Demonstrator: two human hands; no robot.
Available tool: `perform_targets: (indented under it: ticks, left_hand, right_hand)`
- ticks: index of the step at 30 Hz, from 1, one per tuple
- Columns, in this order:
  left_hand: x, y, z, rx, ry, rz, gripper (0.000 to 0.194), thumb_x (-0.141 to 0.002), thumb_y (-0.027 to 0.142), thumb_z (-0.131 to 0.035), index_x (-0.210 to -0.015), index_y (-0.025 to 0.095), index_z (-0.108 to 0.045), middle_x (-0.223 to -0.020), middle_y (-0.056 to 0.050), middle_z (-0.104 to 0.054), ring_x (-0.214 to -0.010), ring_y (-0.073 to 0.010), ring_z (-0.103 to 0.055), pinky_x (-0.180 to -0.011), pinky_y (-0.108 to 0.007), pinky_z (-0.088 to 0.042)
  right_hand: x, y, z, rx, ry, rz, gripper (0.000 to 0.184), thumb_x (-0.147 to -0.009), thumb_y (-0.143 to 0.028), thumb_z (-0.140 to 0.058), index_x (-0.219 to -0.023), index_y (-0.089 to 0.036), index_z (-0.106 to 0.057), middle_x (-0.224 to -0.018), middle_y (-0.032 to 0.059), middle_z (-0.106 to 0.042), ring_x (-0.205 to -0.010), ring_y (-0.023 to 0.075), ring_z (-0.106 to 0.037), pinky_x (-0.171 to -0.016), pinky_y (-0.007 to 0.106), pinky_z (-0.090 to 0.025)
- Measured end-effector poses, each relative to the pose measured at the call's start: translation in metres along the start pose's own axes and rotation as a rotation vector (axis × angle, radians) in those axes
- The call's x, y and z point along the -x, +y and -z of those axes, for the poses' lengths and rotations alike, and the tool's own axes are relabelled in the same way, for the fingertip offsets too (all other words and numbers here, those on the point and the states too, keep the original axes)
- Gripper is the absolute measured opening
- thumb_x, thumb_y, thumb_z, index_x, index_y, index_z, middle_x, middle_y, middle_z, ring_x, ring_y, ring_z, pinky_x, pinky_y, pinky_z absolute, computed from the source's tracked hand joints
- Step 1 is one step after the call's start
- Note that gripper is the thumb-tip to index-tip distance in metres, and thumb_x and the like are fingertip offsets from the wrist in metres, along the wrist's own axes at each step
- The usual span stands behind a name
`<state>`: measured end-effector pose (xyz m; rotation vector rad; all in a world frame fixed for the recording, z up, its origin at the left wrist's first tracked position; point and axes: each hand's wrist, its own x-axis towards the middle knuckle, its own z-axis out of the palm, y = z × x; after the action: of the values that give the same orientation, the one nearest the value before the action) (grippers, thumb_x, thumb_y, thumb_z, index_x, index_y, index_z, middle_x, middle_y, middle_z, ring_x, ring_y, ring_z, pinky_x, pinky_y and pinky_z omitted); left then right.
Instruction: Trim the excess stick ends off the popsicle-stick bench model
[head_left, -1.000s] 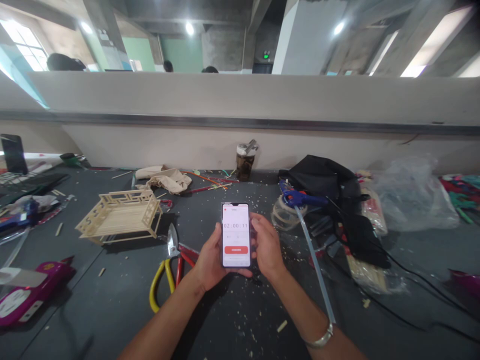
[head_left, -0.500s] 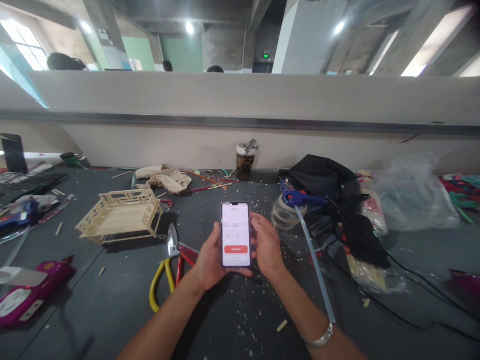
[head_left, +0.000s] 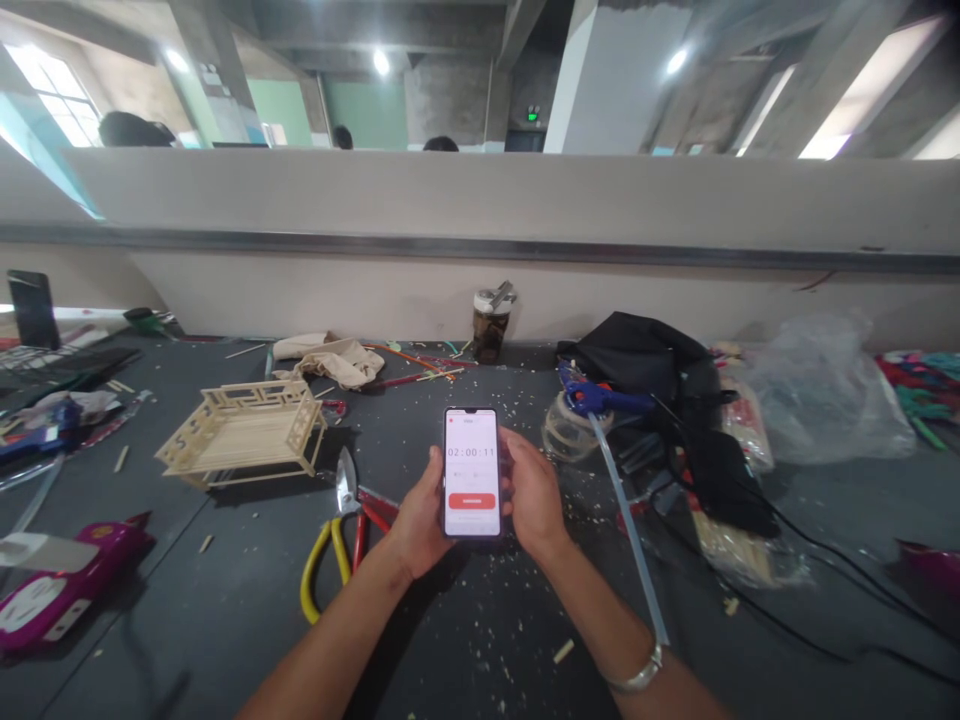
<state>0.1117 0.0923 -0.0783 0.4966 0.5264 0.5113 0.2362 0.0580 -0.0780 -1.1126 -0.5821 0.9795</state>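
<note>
Upright between my hands is a smartphone, its lit screen reading 02:00:11 above a red button. My left hand grips its left edge, thumb along the side and the other fingers hidden behind it. My right hand wraps the right edge with bent fingers. Left of my left hand lie yellow-handled scissors and a red-handled tool, partly covered by my forearm. Farther left a small wooden stick frame stands on the dark table.
A blue glue gun with a long glue stick rests at right, near a black bag and cables. A cup stands by the partition. Cloth gloves, a magenta device and a plastic bag lie around.
My view has shifted very slightly, so the scene sits a little lower. Both hands keep hold of the smartphone, and its displayed time is the same.
</note>
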Motion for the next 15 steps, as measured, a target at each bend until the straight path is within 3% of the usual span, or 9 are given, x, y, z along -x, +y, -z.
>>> perform_targets:
  ticks: [4, 7, 10, 12, 15]
  left_hand:
    - [0.000, -0.001, -0.004, 0.010, 0.070, -0.054, 0.061, -0.088, 0.061, -0.038, -0.117, 0.013, -0.063, -0.104, -0.016, -0.071, -0.096, -0.0308, -0.068, -0.089, -0.047, -0.049]
    - [-0.002, -0.002, -0.004, 0.003, 0.159, -0.102, 0.056, -0.088, 0.057, -0.044, -0.116, 0.012, -0.063, -0.104, -0.015, -0.071, -0.096, -0.0296, -0.068, -0.088, -0.044, -0.051]
    - [-0.004, -0.003, -0.005, -0.017, 0.295, -0.168, 0.048, -0.088, 0.051, -0.049, -0.111, 0.011, -0.065, -0.104, -0.014, -0.072, -0.095, -0.0277, -0.068, -0.086, -0.040, -0.052]
    - [-0.006, -0.001, -0.008, -0.027, 0.343, -0.209, 0.043, -0.088, 0.047, -0.051, -0.107, 0.011, -0.066, -0.102, -0.014, -0.072, -0.093, -0.0267, -0.068, -0.084, -0.038, -0.053]
    - [-0.007, 0.003, -0.013, -0.045, 0.350, -0.260, 0.036, -0.088, 0.041, -0.052, -0.101, 0.011, -0.067, -0.098, -0.013, -0.073, -0.090, -0.0256, -0.069, -0.082, -0.037, -0.054]
  right_hand:
    - [-0.001, 0.003, 0.000, -0.040, -0.024, -0.009, 0.036, -0.078, -0.044, -0.058, -0.104, -0.021, -0.070, -0.084, 0.0008, -0.072, -0.048, 0.0085, -0.048, -0.035, 0.018, -0.023]
    - [-0.004, 0.008, -0.001, -0.081, -0.038, 0.025, 0.033, -0.079, -0.042, -0.058, -0.102, -0.021, -0.071, -0.086, 0.0012, -0.073, -0.054, 0.0115, -0.055, -0.041, 0.021, -0.034]
    - [-0.008, 0.012, -0.002, -0.146, -0.054, 0.089, 0.030, -0.079, -0.040, -0.060, -0.098, -0.021, -0.073, -0.097, 0.0027, -0.074, -0.078, 0.0195, -0.065, -0.066, 0.030, -0.050]
    - [-0.010, 0.016, -0.002, -0.181, -0.061, 0.102, 0.029, -0.079, -0.040, -0.061, -0.098, -0.022, -0.074, -0.103, 0.0032, -0.074, -0.092, 0.0234, -0.066, -0.083, 0.037, -0.049]
    - [-0.013, 0.019, 0.000, -0.217, -0.078, 0.089, 0.034, -0.081, -0.044, -0.058, -0.104, -0.022, -0.072, -0.110, 0.0038, -0.072, -0.102, 0.0261, -0.064, -0.093, 0.043, -0.046]
